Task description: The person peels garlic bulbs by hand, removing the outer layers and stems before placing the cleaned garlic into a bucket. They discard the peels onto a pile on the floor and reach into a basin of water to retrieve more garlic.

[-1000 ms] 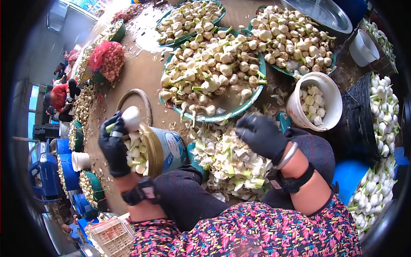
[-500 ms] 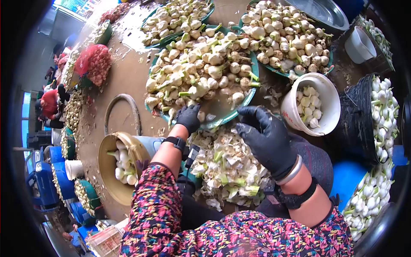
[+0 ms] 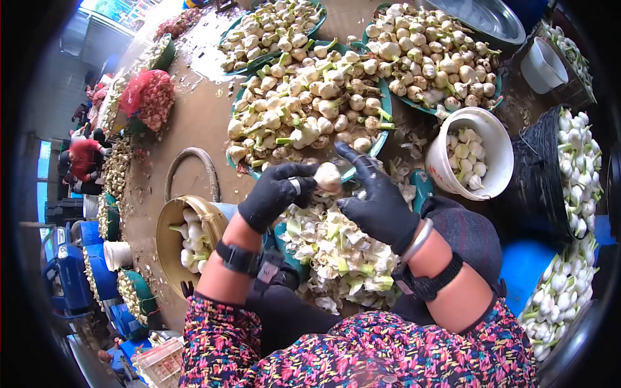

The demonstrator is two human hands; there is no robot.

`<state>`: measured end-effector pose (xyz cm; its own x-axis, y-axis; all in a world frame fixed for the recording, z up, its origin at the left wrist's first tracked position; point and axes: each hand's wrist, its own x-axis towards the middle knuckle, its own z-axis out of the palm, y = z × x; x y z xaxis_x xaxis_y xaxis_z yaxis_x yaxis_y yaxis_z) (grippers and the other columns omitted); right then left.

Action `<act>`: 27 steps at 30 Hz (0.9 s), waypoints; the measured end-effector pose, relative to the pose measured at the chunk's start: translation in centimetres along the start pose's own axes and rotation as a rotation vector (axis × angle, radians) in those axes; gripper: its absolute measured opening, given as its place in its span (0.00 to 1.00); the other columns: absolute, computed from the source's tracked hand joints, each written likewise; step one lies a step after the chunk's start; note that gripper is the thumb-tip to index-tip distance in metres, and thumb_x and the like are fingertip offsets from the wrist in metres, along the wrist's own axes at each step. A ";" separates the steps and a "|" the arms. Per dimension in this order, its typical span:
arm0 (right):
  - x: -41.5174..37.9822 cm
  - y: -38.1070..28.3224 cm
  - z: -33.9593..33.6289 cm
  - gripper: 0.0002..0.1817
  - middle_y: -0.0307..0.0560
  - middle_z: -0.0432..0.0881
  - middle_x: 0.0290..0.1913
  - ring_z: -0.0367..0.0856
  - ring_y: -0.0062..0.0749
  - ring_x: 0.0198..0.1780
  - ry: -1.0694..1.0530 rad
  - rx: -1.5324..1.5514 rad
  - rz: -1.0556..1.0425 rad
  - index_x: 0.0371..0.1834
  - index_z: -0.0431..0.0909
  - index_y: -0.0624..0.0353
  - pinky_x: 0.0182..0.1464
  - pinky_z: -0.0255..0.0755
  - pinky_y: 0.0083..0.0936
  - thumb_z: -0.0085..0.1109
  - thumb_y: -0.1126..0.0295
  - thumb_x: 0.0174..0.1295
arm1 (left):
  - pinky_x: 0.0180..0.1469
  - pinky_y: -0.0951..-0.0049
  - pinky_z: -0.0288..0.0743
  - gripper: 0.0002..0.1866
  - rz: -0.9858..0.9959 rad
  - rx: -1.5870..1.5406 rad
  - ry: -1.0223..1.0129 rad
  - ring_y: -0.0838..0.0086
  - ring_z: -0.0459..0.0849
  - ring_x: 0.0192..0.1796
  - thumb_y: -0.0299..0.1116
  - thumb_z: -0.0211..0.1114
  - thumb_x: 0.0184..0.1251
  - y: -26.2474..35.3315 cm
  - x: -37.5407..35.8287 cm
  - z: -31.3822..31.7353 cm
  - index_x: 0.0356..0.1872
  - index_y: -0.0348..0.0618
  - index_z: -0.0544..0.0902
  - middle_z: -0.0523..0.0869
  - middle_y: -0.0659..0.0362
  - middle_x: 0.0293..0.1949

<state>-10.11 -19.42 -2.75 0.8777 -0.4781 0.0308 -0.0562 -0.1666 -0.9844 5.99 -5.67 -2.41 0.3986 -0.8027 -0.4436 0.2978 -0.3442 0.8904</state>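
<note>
In a black glove, my left hand grips a garlic bulb at its fingertips, over the near rim of a green tub heaped with untrimmed garlic. My right hand, also gloved, is just right of the bulb. Its index finger points up and its thumb stands apart; I see nothing in it. Below both hands lies a pile of garlic peelings. A white bucket with cleaned bulbs stands right of my right hand, and a tan bucket with white bulbs stands left of my left forearm.
Two more garlic-filled tubs stand behind, one at the right. A black basket with white bulbs is at the right, near a blue surface. At the left are a curved hose, a red mesh sack and a person in red.
My left hand has come back from the tub's near edge with a garlic bulb in it. My right hand has moved slightly down and left, its index finger now extended toward the tub.
</note>
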 end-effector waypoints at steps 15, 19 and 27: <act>-1.4 -0.1 2.6 0.30 0.46 0.77 0.48 0.77 0.26 0.48 -0.141 0.698 0.084 0.56 0.66 0.66 0.51 0.74 0.25 0.67 0.78 0.48 | 0.40 0.79 0.74 0.16 0.456 0.004 0.258 0.77 0.80 0.35 0.29 0.58 0.61 -1.0 -5.5 4.0 0.48 0.32 0.76 0.82 0.58 0.33; -1.2 -0.4 1.9 0.29 0.48 0.78 0.47 0.79 0.27 0.45 -0.139 0.847 0.254 0.55 0.67 0.67 0.48 0.76 0.25 0.66 0.79 0.48 | 0.43 0.74 0.77 0.15 0.291 -0.302 0.195 0.73 0.83 0.39 0.25 0.55 0.62 0.8 -6.4 4.9 0.49 0.30 0.75 0.83 0.55 0.35; -1.2 -0.1 2.1 0.30 0.47 0.78 0.47 0.78 0.27 0.45 -0.076 0.726 0.191 0.54 0.67 0.66 0.49 0.76 0.24 0.68 0.79 0.46 | 0.43 0.72 0.78 0.17 0.478 0.335 0.315 0.72 0.83 0.39 0.26 0.57 0.60 -1.8 -5.4 3.1 0.51 0.32 0.74 0.82 0.55 0.39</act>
<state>-10.14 -17.01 -3.01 0.9160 -0.3768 -0.1378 0.0940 0.5355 -0.8393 0.63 -2.19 -1.25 0.6696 -0.7414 0.0444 -0.2398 -0.1592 0.9577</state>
